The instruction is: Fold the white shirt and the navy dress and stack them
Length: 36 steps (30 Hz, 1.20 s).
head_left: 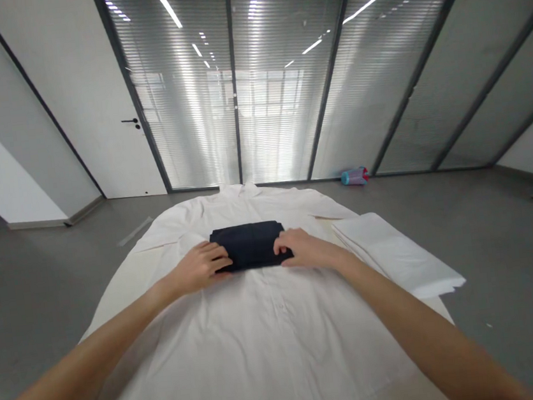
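A white button-up shirt [244, 337] lies spread out flat, its collar at the far end. On the middle of its chest rests a dark navy folded cloth bundle [253, 246], roughly rectangular. My left hand [205, 263] grips the bundle's left end, fingers curled over the top and thumb at the near edge. At the right end my right hand [301, 248] holds it the same way, fingertips bent onto the dark fabric. The undersides of both grips are hidden.
Under the shirt is a pale rounded table [108, 308]. A folded white cloth [397, 252] lies on its right side, overhanging the edge. Beyond stand glass partitions with blinds and a white door [92, 104]. A blue and pink basket-like object [354, 176] lies on the floor.
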Available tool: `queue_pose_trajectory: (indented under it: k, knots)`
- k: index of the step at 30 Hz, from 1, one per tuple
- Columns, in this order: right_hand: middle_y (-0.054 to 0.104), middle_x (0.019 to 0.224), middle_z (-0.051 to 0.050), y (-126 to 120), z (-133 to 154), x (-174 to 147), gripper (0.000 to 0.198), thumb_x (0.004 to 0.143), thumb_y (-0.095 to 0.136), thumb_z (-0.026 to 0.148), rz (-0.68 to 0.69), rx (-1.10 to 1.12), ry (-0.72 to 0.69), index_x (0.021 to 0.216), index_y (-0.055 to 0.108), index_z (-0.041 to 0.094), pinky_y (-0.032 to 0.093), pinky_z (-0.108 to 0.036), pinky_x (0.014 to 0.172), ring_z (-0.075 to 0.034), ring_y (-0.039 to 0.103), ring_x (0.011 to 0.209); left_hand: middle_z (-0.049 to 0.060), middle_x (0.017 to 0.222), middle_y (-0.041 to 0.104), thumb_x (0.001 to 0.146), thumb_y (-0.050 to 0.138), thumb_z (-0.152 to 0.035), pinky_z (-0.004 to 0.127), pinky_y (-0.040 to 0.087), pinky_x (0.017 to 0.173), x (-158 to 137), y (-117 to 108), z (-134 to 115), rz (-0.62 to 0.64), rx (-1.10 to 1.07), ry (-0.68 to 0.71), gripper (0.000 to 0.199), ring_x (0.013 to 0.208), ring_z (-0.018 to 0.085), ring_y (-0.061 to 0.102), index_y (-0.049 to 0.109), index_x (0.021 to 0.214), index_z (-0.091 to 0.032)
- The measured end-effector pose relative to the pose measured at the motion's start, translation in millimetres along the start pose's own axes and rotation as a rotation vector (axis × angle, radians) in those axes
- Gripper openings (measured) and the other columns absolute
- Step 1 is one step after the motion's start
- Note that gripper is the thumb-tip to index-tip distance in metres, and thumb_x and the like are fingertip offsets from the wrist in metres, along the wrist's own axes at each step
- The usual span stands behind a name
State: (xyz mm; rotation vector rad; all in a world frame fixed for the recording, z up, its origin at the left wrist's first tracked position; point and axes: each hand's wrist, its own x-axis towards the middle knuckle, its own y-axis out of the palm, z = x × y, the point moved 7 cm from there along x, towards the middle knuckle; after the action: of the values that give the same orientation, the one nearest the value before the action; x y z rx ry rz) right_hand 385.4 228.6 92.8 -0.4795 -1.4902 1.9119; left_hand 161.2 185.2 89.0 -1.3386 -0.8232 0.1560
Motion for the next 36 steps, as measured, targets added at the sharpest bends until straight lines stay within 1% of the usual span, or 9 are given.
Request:
queue_pose_trajectory:
  k: [2,7,10,14,23,25,27,30,36]
  knots:
    - [0.066,0.090,-0.004,16,8,-11,0.009,0.086,0.070,0.030,0.063,-0.014,0.013,0.091,0.073,0.024,0.045,-0.033,0.083,-0.021,0.060,0.087,0.008,0.100,0.073,0.098,0.053,-0.046,0.036,0.051,0.086,-8,10,-12,0.063,-0.013,-0.002,0.031,0.090,0.021,0.068,0.076,0.101,-0.026]
    - [0.065,0.123,-0.011,12,19,7,0.032,0.101,0.051,0.039,-0.237,-0.098,0.026,0.119,0.070,0.021,0.040,-0.040,0.105,-0.024,0.056,0.117,0.010,0.130,0.067,0.104,0.037,-0.044,0.038,0.045,0.104,18,14,6,-0.070,-0.049,-0.274,0.044,0.123,0.023,0.060,0.067,0.127,-0.021]
    - [0.048,0.152,-0.011,32,17,21,0.047,0.103,0.043,0.048,-0.213,-0.141,0.005,0.141,0.058,0.024,0.027,-0.046,0.118,-0.027,0.038,0.143,0.010,0.150,0.052,0.104,0.037,-0.046,0.046,0.033,0.117,31,41,14,-0.003,-0.021,-0.363,0.050,0.144,0.027,0.041,0.055,0.143,-0.021]
    - [0.030,0.164,-0.008,63,0,21,0.056,0.104,0.034,0.053,-0.131,-0.151,0.082,0.154,0.041,0.027,0.021,-0.050,0.121,-0.027,0.023,0.152,0.007,0.161,0.037,0.103,0.037,-0.047,0.053,0.022,0.121,25,78,18,0.121,-0.016,-0.432,0.056,0.151,0.030,0.027,0.040,0.154,-0.025]
    - [0.033,0.163,-0.006,66,-3,18,0.055,0.105,0.030,0.052,-0.168,-0.108,0.087,0.152,0.043,0.028,0.021,-0.046,0.122,-0.025,0.025,0.151,0.005,0.161,0.037,0.103,0.036,-0.050,0.050,0.020,0.123,18,77,23,0.098,-0.062,-0.456,0.057,0.151,0.027,0.027,0.040,0.154,-0.027]
    - [0.042,0.158,-0.007,54,-13,16,0.052,0.106,0.029,0.048,-0.284,-0.094,0.214,0.147,0.050,0.025,0.026,-0.043,0.119,-0.024,0.034,0.146,0.006,0.155,0.046,0.102,0.037,-0.048,0.046,0.025,0.121,13,67,35,0.016,-0.056,-0.533,0.052,0.146,0.026,0.038,0.048,0.148,-0.026]
    - [0.053,0.146,-0.011,40,-32,8,0.051,0.106,0.029,0.047,-0.416,-0.094,0.453,0.137,0.060,0.022,0.034,-0.043,0.112,-0.027,0.046,0.134,0.008,0.145,0.057,0.102,0.039,-0.047,0.045,0.034,0.115,4,56,51,-0.075,-0.010,-0.648,0.048,0.135,0.027,0.050,0.056,0.140,-0.024]
    - [0.061,0.126,-0.015,29,-53,-5,0.051,0.104,0.033,0.050,-0.473,-0.117,0.707,0.118,0.071,0.020,0.040,-0.046,0.101,-0.031,0.055,0.117,0.011,0.134,0.063,0.100,0.043,-0.047,0.047,0.042,0.105,-9,47,69,-0.110,0.102,-0.792,0.046,0.123,0.032,0.057,0.061,0.134,-0.022]
    - [0.062,0.119,-0.019,42,-67,-8,0.056,0.098,0.040,0.060,-0.368,-0.095,0.786,0.111,0.073,0.017,0.041,-0.051,0.097,-0.036,0.056,0.114,0.013,0.136,0.061,0.101,0.040,-0.045,0.050,0.041,0.103,-15,65,73,0.057,0.104,-0.818,0.046,0.126,0.034,0.053,0.058,0.137,-0.022]
